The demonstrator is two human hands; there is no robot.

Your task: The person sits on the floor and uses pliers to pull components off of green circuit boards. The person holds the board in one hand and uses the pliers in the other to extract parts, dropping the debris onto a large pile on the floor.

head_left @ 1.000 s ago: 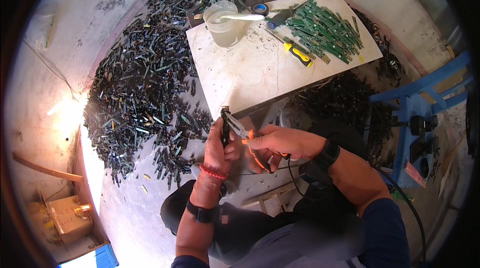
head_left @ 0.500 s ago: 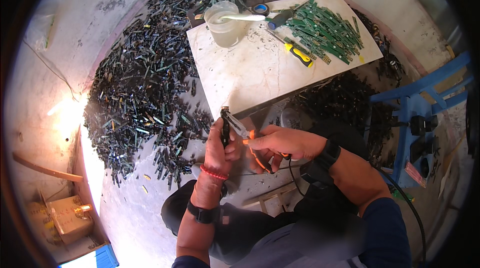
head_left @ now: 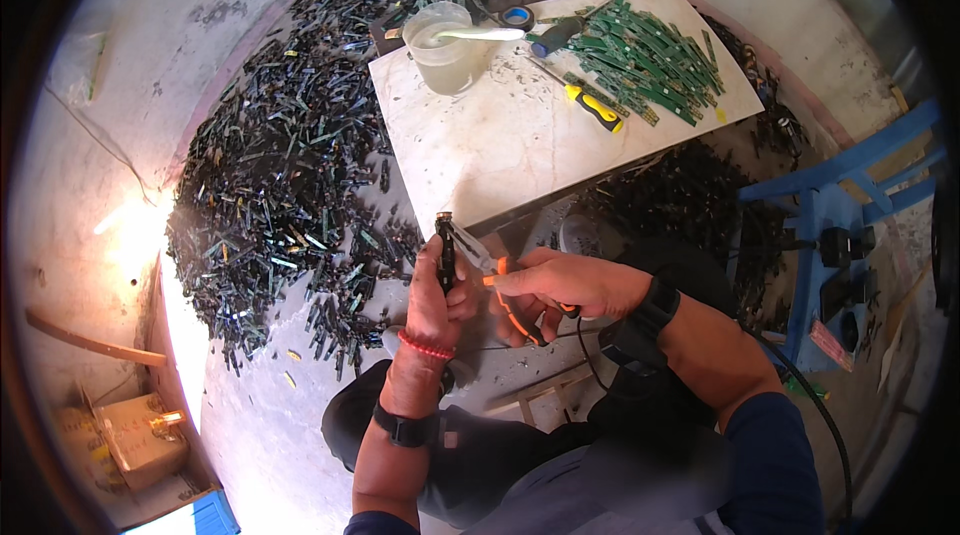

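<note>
Orange-handled pliers (head_left: 477, 255) in right hand (head_left: 568, 285)

Dark strip (head_left: 446, 260), orange-handled pliers (head_left: 517, 317) being held
The strip is being gripped by the left hand (head_left: 430, 307); the pliers, at its four o'clock, by the right hand (head_left: 565, 285).

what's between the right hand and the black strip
In the head view, the orange-handled pliers, slanting from the right hand toward the black strip's upper end.
</note>
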